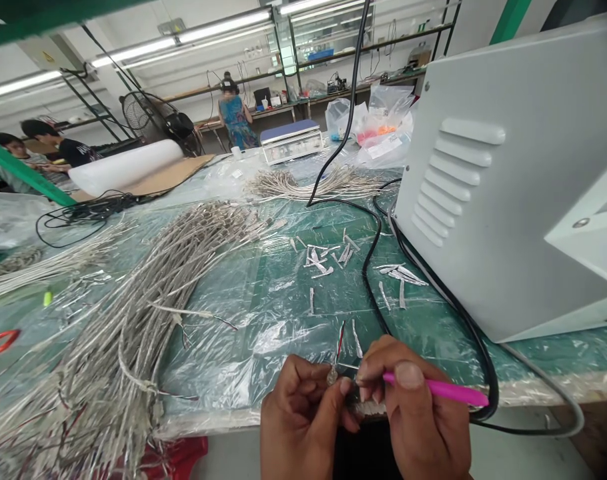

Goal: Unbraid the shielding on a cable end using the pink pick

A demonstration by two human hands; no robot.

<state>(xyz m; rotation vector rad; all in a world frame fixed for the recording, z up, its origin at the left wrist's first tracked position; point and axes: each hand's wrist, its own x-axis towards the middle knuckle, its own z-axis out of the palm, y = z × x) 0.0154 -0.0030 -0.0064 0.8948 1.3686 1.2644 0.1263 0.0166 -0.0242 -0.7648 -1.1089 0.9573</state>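
While L [303,417] pinches wire [336,350], R [413,407] grips pen [436,387] at tbl edge [208,421].

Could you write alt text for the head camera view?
Bare left hand and right hand work on a thin wire end showing red, the right holding a bright pink pen-shaped tool. Silver braided cable bundles lie across a plastic-covered green workbench beside a pale grey machine.
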